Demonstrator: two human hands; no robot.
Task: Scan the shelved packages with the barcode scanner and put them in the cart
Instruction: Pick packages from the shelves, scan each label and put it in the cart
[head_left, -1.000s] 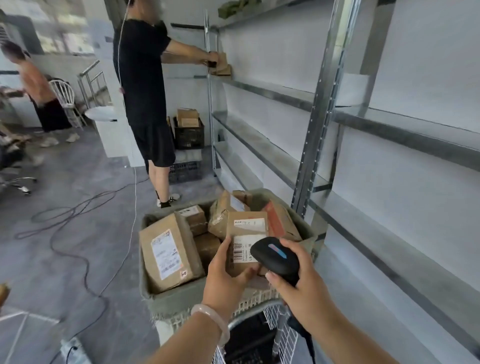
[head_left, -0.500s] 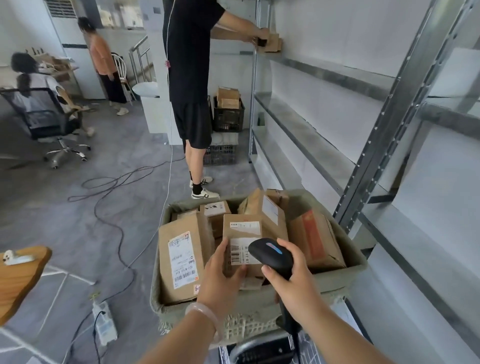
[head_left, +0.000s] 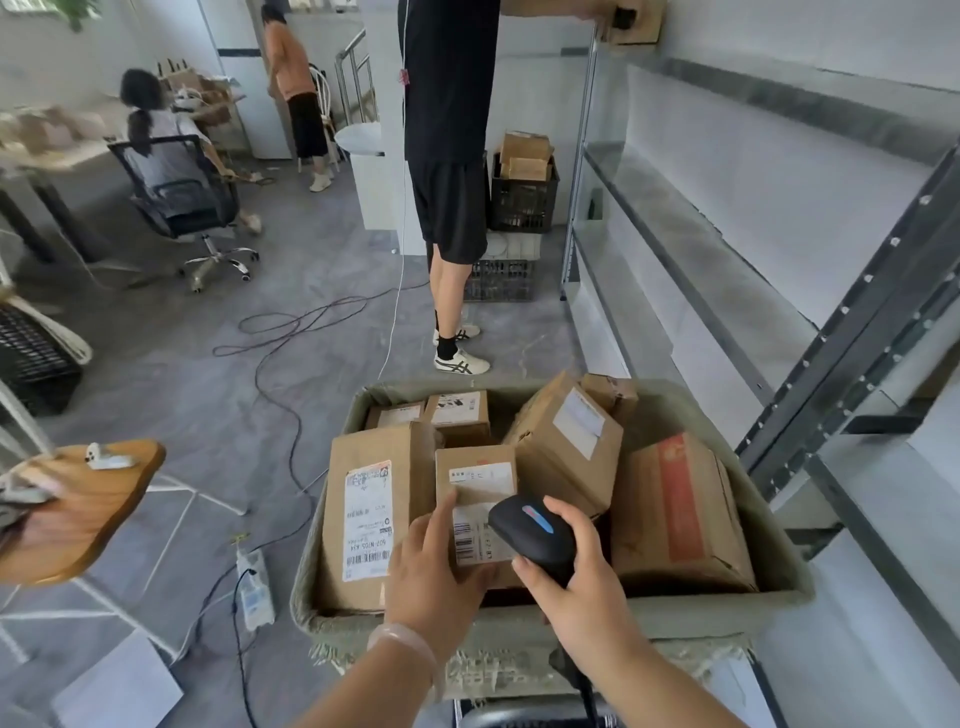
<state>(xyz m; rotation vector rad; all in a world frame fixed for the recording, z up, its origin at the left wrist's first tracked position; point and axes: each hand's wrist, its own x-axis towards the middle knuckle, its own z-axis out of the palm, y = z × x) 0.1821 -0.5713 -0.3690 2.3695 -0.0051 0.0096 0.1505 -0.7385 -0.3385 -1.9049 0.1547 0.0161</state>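
Observation:
My left hand grips a small cardboard package with white labels, holding it inside the cart, a cloth-lined bin. My right hand holds the black barcode scanner, its head just right of the package's barcode label. Several other cardboard packages fill the cart: a tall one at the left, a tilted one behind, one with a red stripe at the right.
Metal shelving runs along the right. A person in black stands ahead at the shelf, beside black crates of boxes. Cables and a power strip lie on the floor. A wooden table sits at left.
My view has tilted down and moved closer to the cart. The small package has sunk lower among the others, still in my left hand, with the scanner beside it.

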